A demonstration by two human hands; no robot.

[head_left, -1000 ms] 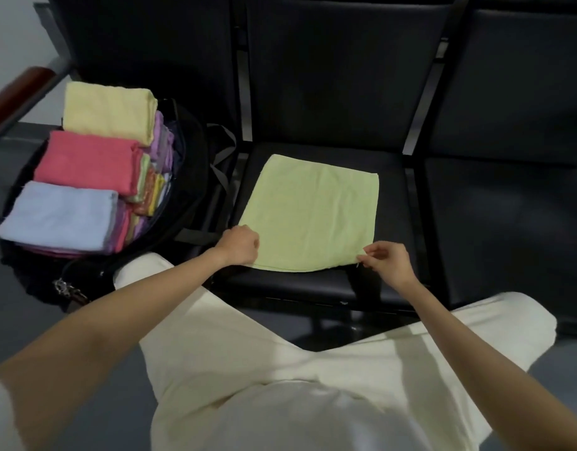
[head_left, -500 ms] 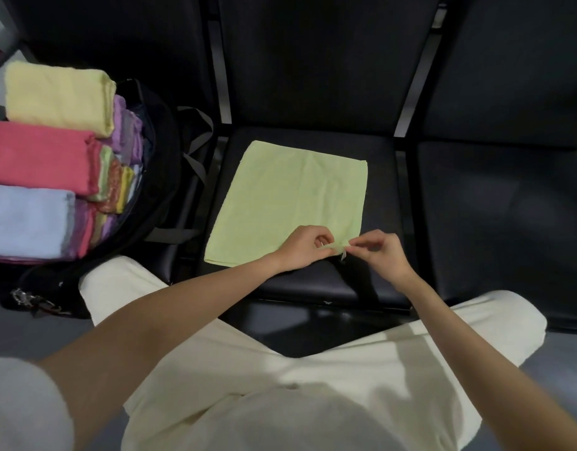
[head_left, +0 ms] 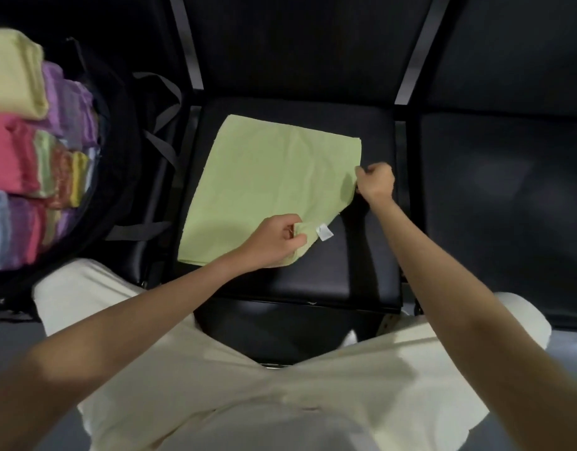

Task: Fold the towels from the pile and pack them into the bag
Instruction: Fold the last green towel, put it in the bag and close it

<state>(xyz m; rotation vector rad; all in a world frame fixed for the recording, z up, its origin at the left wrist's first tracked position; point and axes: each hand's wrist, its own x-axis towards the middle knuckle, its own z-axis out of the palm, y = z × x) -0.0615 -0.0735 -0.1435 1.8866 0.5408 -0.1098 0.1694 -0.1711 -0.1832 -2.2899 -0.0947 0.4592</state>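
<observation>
A light green towel [head_left: 271, 177] lies spread on the middle black seat [head_left: 313, 278]. My left hand [head_left: 277, 239] pinches its near right corner, which is turned over so that a small white label [head_left: 324, 231] shows. My right hand [head_left: 375, 183] grips the towel's right edge, fingers curled. At the left stands an open black bag [head_left: 118, 131] packed with several folded towels [head_left: 17, 151]: yellow, pink, pale blue, purple and others.
Black seat backs [head_left: 297, 47] rise behind the towel. Another black seat [head_left: 505, 203] is on the right. Grey bag straps [head_left: 160, 138] hang between the bag and the middle seat. My knees in cream trousers [head_left: 248, 379] fill the foreground.
My left hand folded the near right corner over, exposing the label. My right hand slid up the towel's right edge, away from the left hand. The view moved closer and to the right.
</observation>
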